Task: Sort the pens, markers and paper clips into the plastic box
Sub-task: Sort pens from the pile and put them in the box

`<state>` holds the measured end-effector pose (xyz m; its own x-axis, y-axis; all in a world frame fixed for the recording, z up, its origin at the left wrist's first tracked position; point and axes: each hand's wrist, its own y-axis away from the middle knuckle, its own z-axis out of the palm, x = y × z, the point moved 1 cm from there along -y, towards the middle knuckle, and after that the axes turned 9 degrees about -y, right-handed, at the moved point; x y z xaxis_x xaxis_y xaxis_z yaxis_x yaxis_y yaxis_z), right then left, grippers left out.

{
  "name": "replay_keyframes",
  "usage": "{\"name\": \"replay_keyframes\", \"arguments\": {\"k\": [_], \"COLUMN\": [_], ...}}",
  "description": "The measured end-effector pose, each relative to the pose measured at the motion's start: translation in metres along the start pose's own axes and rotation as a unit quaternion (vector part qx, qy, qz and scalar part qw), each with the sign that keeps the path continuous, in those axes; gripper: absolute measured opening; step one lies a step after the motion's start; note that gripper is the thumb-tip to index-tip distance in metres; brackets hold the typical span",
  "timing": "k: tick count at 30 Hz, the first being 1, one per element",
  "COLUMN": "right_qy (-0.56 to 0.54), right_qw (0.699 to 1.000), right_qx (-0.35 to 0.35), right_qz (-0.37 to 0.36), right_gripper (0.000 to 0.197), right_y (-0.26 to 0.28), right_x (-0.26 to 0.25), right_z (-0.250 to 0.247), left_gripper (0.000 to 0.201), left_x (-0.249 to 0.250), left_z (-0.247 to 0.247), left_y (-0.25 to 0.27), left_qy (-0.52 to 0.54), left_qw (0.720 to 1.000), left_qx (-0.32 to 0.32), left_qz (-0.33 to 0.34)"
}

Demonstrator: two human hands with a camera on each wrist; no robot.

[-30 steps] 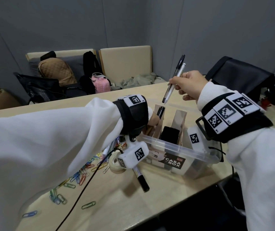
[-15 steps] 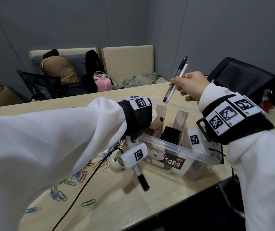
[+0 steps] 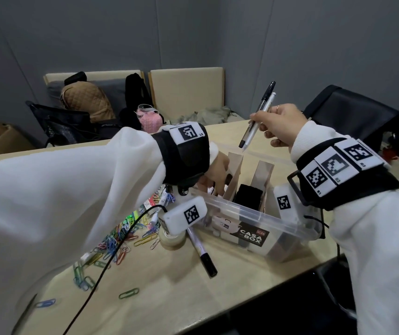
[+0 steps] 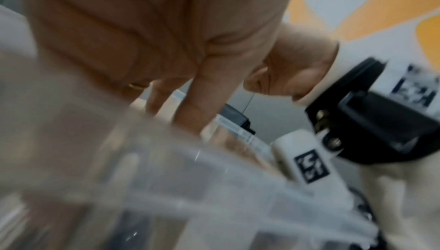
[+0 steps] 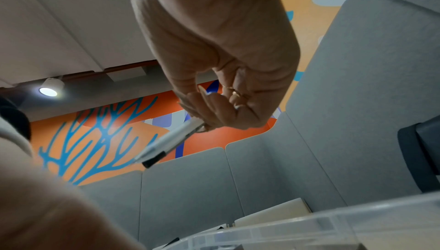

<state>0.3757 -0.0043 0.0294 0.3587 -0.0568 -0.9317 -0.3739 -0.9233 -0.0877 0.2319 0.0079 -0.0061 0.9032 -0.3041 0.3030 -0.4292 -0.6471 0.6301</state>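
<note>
A clear plastic box (image 3: 254, 215) with cardboard dividers (image 3: 236, 170) stands on the table. My left hand (image 3: 218, 182) reaches down into its left compartment. In the left wrist view its fingers (image 4: 202, 103) point straight down with nothing seen between them. My right hand (image 3: 259, 120) hovers above the box's far side, pinching a black pen and a white pen (image 3: 260, 112) together, tips slanting down at the dividers; the same pens (image 5: 166, 145) show in the right wrist view. A black-capped marker (image 3: 201, 250) and several coloured paper clips (image 3: 118, 240) lie on the table left of the box.
A roll of tape (image 3: 172, 239) sits between the clips and the box. A black block (image 3: 247, 197) fills the box's middle compartment. Bags (image 3: 84, 100) sit on chairs behind the table. The table's near edge (image 3: 242, 305) runs just below the box.
My left hand has gone down into the left compartment with the black marker, which no longer shows. The right hand has held the two pens almost still above the box.
</note>
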Motion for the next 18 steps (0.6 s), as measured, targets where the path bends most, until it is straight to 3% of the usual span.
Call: {"name": "replay_keyframes", "arguments": {"k": [4, 7, 10, 14, 18], "right_qy": [-0.003, -0.003, -0.004, -0.032, -0.035], "right_qw": [1.0, 0.999, 1.0, 0.999, 0.999], "right_qx": [-0.006, -0.02, -0.014, -0.002, 0.004], "right_qz": [0.014, 0.025, 0.024, 0.03, 0.033], "right_gripper": [0.016, 0.016, 0.019, 0.024, 0.022], "right_y": [0.002, 0.004, 0.006, 0.008, 0.01], "right_x": [-0.001, -0.004, -0.008, -0.011, -0.014], "right_z": [0.002, 0.006, 0.005, -0.002, -0.004], "left_gripper": [0.049, 0.05, 0.051, 0.028, 0.036], "left_x": [-0.004, -0.008, -0.006, 0.003, 0.0], "left_z": [-0.012, -0.011, -0.002, 0.011, 0.009], "left_y": [0.002, -0.004, -0.013, -0.018, -0.026], "left_qy": [0.115, 0.209, 0.232, 0.191, 0.237], "left_qw": [0.991, 0.977, 0.97, 0.978, 0.968], "left_qx": [0.07, 0.023, -0.008, 0.037, 0.068], "left_qz": [0.0, -0.046, -0.077, -0.068, -0.055]}}
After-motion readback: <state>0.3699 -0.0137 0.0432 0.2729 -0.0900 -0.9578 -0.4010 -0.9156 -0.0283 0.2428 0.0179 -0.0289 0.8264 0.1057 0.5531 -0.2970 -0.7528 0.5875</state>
